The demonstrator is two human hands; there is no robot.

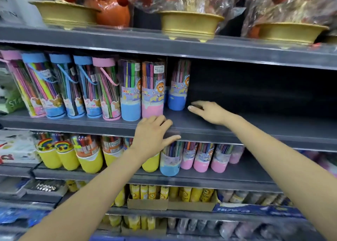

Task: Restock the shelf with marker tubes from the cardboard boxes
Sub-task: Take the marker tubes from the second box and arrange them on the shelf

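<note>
We stand in a stationery shop: grey retail shelves stacked with price-tagged marker tubes at nine o'clock, wrapped gift bowls at twelve.

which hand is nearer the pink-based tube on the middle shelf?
Left. The left hand rests on the shelf edge just below the pink-based tube; the right hand lies farther right, past the blue-based tube.

The marker tubes look like clear glossy plastic (paper labels inside), standing on a matt grey metal shelf.

left hand bare | right hand bare | forearms apparently sleeveless
</note>
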